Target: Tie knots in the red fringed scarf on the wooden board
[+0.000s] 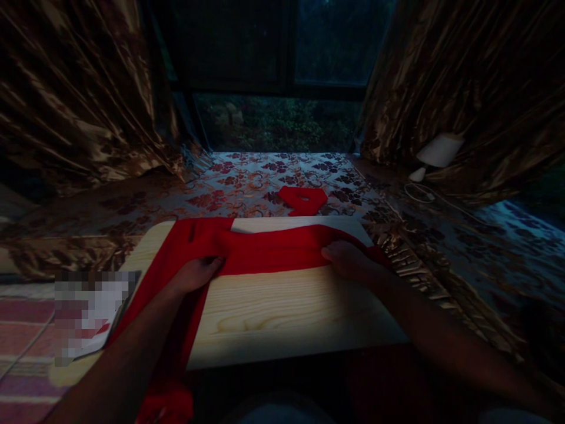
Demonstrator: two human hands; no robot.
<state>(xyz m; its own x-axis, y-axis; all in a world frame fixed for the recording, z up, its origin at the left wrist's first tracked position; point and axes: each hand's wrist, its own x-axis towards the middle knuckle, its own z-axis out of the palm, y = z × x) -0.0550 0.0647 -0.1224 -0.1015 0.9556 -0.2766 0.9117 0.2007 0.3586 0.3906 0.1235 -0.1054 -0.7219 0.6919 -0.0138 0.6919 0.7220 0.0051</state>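
Note:
A long red cloth [273,250] lies in an angled shape over a small light-wood table [282,312]. One stretch runs across the far part of the tabletop; another comes down the left side and hangs over the near edge. My left hand [200,273] is closed on the cloth near the corner where the stretches meet. At the right end of the crosswise stretch, my right hand [348,260] is closed on the cloth, thumb on top. Most of the fingers of both hands are hidden. The cloth between the hands looks fairly flat, with slight creases.
A smaller red fabric piece [304,199] lies in a loop on the flowered window-seat cover [247,171]. A white lamp [441,150] with a cord stands at the right. A blurred-out flat item [95,318] overlaps the table's left edge. Patterned curtains [88,88] flank the window.

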